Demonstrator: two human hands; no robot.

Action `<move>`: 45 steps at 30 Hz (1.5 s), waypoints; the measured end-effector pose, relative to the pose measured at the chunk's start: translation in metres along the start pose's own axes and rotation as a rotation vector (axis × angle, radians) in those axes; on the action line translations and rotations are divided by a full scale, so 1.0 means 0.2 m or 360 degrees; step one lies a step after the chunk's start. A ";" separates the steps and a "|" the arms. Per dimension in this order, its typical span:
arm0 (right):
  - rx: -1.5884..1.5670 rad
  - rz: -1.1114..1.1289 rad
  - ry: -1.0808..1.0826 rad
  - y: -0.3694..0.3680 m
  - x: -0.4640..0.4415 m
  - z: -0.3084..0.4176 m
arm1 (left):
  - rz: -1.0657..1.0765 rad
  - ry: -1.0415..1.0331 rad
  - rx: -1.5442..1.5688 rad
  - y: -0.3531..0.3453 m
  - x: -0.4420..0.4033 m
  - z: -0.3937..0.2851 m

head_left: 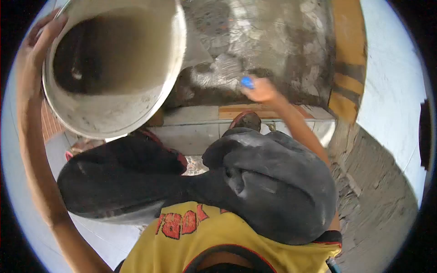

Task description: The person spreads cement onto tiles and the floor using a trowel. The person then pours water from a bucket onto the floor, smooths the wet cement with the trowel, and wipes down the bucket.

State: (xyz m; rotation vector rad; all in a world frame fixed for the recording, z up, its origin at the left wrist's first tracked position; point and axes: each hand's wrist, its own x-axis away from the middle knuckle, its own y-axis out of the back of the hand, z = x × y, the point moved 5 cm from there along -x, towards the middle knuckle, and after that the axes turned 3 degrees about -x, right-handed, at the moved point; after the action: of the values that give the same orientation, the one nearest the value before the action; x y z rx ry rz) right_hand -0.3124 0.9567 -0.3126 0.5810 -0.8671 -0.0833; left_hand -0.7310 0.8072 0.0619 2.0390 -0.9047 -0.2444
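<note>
Bucket point(114, 111) at the ledge's point(191, 116) left end; our left hand point(48, 31) grips its rim. Past the ledge, our right hand point(264, 90) clasps a blue thing point(247, 82). Murky water point(132, 50) inside; we judge the bucket heavy, slippery, best rim-held.

Glare whitens the wet slab point(296, 54) toward its far edge and near its front edge, while the tiles point(391, 68) look bright. Inside the bucket point(109, 116), shadow darkens the left. The right hand point(261, 90) is blurred; wide-angle distortion bends straight lines outward.
</note>
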 end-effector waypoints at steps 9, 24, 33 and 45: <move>-0.1066 -0.0661 -0.0422 -0.19 -0.22 -0.38 | -0.0054 -0.0105 0.0161 -0.04 0.03 -0.01; -0.2755 -0.1964 -0.0991 -0.13 0.11 -0.57 | -0.0060 -0.0053 0.0286 -0.05 0.02 -0.05; -0.3343 -0.1835 -0.1262 -0.37 -0.11 -0.40 | 0.0024 -0.0082 0.0249 -0.05 0.00 -0.04; -0.3458 -0.1999 -0.1242 -0.18 0.22 -0.54 | 0.0006 -0.0011 0.0345 0.00 -0.03 0.04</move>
State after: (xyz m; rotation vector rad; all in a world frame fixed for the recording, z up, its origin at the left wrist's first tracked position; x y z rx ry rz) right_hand -0.1984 0.9615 -0.3549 -1.1709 -0.5130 -2.1751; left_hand -0.7392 0.8060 0.0562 2.2362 -0.9744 -0.1567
